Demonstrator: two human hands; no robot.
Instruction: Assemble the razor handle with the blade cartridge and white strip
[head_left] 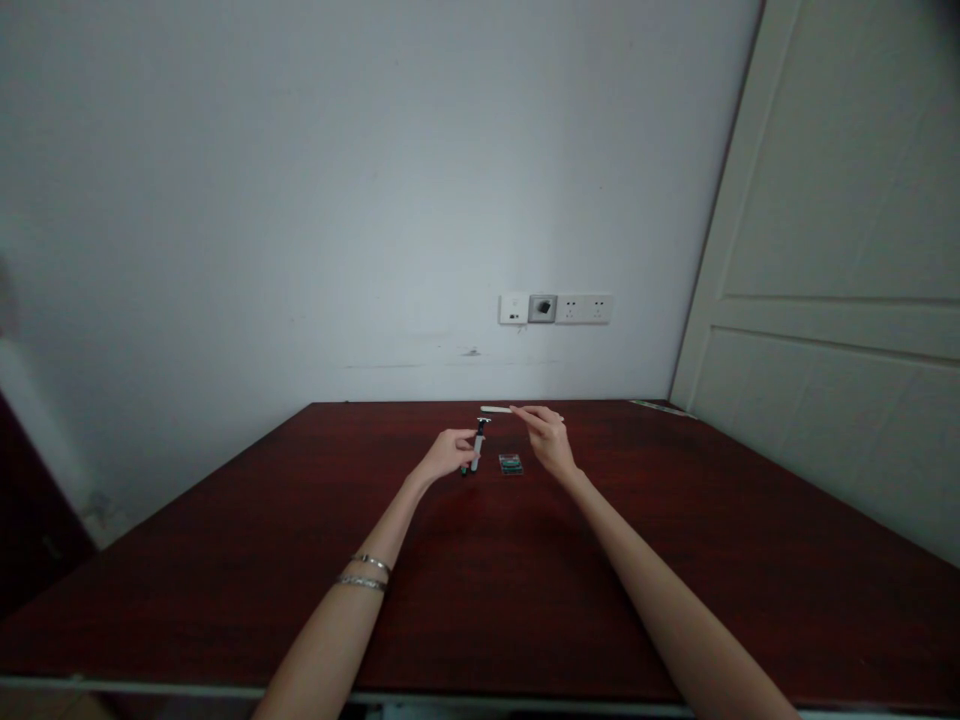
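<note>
Between the fingers of my left hand (448, 456) is a razor (478, 450) with a pale grey handle, held upright with its dark-necked head at the top. A small dark and green piece shows just below those fingers; I cannot tell what it is. My right hand (549, 437) pinches a thin, flat white stick (496, 409), which points left and hangs a little above and right of the razor head, apart from it. On the table between the hands lies a small clear case (511, 464) with green and dark parts.
The dark red wooden table (480, 580) reaches to a pale wall (337, 200). Wall sockets (583, 309) sit above its back edge. A cream panelled door (832, 250) stands along the right side. A patterned strip (661, 408) lies at the back right edge.
</note>
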